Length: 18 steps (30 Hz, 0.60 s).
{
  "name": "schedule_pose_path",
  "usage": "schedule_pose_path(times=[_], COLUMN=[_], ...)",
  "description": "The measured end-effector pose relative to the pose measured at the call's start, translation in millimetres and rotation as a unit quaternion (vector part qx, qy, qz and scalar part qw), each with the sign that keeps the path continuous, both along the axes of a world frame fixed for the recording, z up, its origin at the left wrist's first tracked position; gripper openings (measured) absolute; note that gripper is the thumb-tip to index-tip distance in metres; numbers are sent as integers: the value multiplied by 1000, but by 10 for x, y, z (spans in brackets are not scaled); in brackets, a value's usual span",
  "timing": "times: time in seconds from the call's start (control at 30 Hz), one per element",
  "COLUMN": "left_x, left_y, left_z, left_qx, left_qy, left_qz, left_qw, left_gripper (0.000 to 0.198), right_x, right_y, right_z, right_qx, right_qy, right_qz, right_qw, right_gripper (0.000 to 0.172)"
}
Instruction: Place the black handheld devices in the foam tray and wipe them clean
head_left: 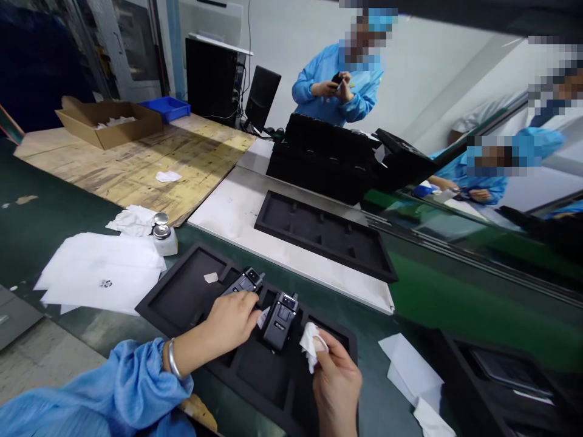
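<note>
My left hand (233,320) lies over the lower part of a black handheld device (249,279) with a stubby antenna, its fingers curled round the casing. A second device of the same kind (279,325), marked "Riton", rests face up beside it in a black foam tray (175,297). A small white piece (263,318) shows between my left thumb and that second device. Above the tray's right part, my right hand (336,373) pinches a crumpled white tissue (312,346). A scrap of pale paper (211,277) is in the tray's left compartment.
White sheets (102,270) and a dispenser bottle (166,241) lie left of the tray. Another foam tray (323,233) sits on a white board behind. Folded papers (412,367) and a black tray (501,388) are at right. Two co-workers in blue (339,85) sit or stand beyond.
</note>
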<state>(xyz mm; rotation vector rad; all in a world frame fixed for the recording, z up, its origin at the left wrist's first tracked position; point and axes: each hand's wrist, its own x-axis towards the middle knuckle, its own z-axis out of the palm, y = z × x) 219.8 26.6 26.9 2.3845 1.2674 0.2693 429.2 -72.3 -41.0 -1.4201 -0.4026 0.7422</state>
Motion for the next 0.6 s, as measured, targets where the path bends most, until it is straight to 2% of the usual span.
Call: schedule_pose_path(times=[0.1, 0.27, 0.33, 0.4, 0.5, 0.6], left_x=[95, 700, 929, 1052, 1001, 735], left_y=[19, -75, -61, -22, 1, -72], left_z=[42, 26, -2, -20, -24, -40], left_qx=[11, 3, -7, -23, -35, -66], left_qy=[14, 72, 103, 114, 73, -68], left_qz=[19, -15, -6, 3, -2, -33], left_qw=[1000, 997, 995, 993, 997, 995], left_gripper=[37, 102, 112, 114, 108, 107], right_x=[87, 53, 36, 34, 62, 143], right_y=[-132, -126, -101, -98, -133, -204], right_z=[-35, 15, 46, 60, 41, 10], right_qx=[-35, -27, -16, -10, 1, 11], right_qy=[-68, -202, -251, -274, -256, -168], right_qz=[-36, 26, 41, 50, 38, -31], right_qw=[996, 979, 967, 960, 966, 985], right_gripper=[40, 31, 28, 26, 26, 33])
